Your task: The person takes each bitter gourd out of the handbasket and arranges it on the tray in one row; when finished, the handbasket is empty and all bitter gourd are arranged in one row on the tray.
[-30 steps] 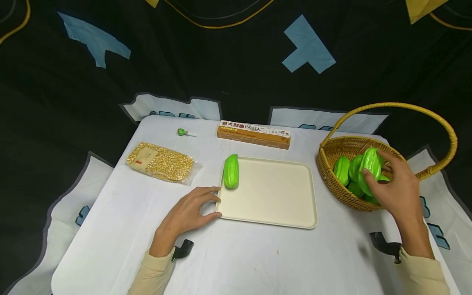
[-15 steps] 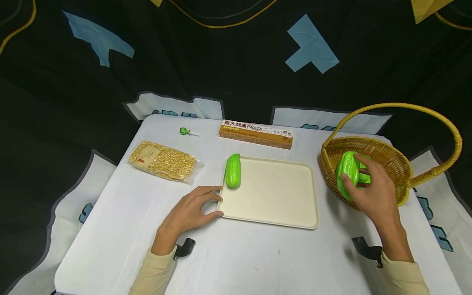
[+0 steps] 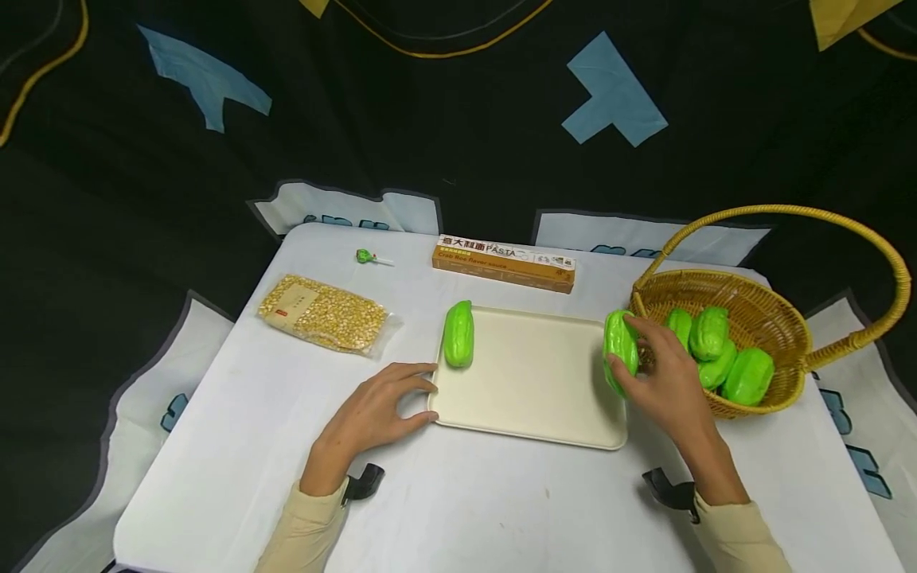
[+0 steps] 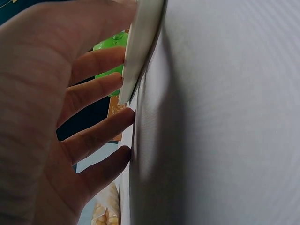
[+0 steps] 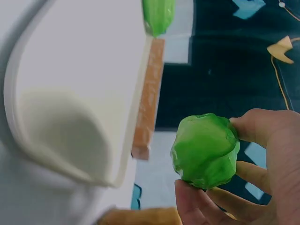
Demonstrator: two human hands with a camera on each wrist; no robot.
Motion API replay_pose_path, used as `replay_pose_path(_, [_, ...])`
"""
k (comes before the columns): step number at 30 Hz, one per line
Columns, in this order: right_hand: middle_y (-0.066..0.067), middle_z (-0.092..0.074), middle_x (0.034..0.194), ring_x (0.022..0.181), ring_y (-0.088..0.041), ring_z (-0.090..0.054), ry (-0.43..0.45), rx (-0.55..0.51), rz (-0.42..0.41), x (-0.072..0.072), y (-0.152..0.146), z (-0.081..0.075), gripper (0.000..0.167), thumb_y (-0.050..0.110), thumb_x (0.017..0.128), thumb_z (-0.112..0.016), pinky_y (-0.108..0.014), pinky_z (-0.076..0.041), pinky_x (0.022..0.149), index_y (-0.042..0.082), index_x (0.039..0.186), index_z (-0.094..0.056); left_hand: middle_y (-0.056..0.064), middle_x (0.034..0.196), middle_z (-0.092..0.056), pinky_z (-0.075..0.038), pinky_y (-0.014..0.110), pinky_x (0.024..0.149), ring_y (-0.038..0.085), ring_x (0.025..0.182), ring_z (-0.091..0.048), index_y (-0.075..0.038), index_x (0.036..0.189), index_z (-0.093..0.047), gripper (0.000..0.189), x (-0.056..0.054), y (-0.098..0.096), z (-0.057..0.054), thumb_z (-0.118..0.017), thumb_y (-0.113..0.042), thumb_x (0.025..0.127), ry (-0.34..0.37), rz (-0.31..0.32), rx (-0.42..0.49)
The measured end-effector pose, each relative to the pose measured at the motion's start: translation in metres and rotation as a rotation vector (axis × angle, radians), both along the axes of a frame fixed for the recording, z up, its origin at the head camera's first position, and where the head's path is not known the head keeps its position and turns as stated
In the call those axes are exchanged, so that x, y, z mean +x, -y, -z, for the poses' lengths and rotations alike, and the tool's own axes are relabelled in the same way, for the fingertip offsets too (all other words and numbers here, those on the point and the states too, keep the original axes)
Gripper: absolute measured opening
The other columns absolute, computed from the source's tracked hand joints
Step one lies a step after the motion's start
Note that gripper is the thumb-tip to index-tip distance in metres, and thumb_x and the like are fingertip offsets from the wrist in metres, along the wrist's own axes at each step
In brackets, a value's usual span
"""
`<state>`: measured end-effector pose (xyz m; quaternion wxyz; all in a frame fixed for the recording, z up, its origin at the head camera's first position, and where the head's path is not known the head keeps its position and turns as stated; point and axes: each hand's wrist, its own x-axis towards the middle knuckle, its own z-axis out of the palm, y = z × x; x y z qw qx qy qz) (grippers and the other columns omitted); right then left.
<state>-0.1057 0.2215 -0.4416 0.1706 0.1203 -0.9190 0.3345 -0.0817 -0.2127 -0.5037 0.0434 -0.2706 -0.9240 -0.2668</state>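
Observation:
My right hand point(image 3: 672, 383) holds a bright green ribbed bitter melon point(image 3: 619, 350) between thumb and fingers, raised over the right edge of the cream tray point(image 3: 537, 378). In the right wrist view the held melon point(image 5: 205, 150) shows end-on, and its shadow falls on the tray. A second bitter melon point(image 3: 458, 334) lies lengthwise along the tray's left edge. My left hand point(image 3: 368, 410) rests at the tray's left side, fingers spread and fingertips at the rim. Several more melons point(image 3: 747, 376) lie in the wicker basket point(image 3: 788, 318) on the right.
The basket's tall handle point(image 3: 795, 211) arches above it. Behind the tray lies a pasta box point(image 3: 503, 264). A bag of corn kernels point(image 3: 325, 313) and a green-headed lollipop point(image 3: 372, 257) lie on the left of the white table point(image 3: 458, 509).
My right hand has lifted a melon out of the basket and carried it left to the tray's right edge. My left hand has stayed at the tray's rim.

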Motion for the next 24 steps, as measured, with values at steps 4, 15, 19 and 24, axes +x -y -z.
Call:
replay_pose_path(4, [-0.028,-0.06,0.14,0.111,-0.043,-0.067,0.075,-0.035,-0.05,-0.004,0.015,0.01,0.064,0.008,0.091,-0.085,-0.054,-0.067,0.075,0.001,0.149,-0.058,-0.003,0.15,-0.065,-0.052,0.04,0.115,0.021,0.138,-0.061,-0.019,0.114,-0.081,0.033,0.001,0.0,0.0,-0.091,-0.038,0.089,0.014,-0.007,-0.01])
replay_pose_path(15, [-0.024,-0.059,0.145,0.115,-0.039,-0.068,0.219,-0.012,-0.136,-0.013,0.067,0.036,0.064,0.02,0.095,-0.084,-0.046,-0.065,0.078,0.007,0.152,-0.057,-0.003,0.151,-0.065,-0.05,0.039,0.116,0.019,0.139,-0.06,-0.02,0.115,-0.08,0.034,0.0,0.001,0.0,-0.091,-0.039,0.089,0.022,-0.006,-0.01])
replay_pose_path(19, [-0.023,-0.06,0.145,0.116,-0.038,-0.068,0.219,-0.019,-0.162,-0.017,0.084,0.036,0.065,0.021,0.094,-0.085,-0.045,-0.064,0.08,0.007,0.152,-0.058,-0.005,0.152,-0.064,-0.05,0.038,0.117,0.019,0.14,-0.059,-0.02,0.115,-0.08,0.034,-0.001,0.0,0.001,-0.09,-0.04,0.09,0.029,-0.006,-0.014])
replay_pose_path(24, [-0.022,-0.06,0.146,0.117,-0.038,-0.069,0.237,-0.026,-0.178,-0.022,0.1,0.035,0.066,0.023,0.094,-0.085,-0.048,-0.064,0.085,0.007,0.152,-0.057,-0.005,0.152,-0.063,-0.051,0.039,0.116,0.019,0.14,-0.059,-0.02,0.115,-0.08,0.033,0.0,0.001,0.001,-0.09,-0.039,0.09,0.029,-0.008,-0.015])
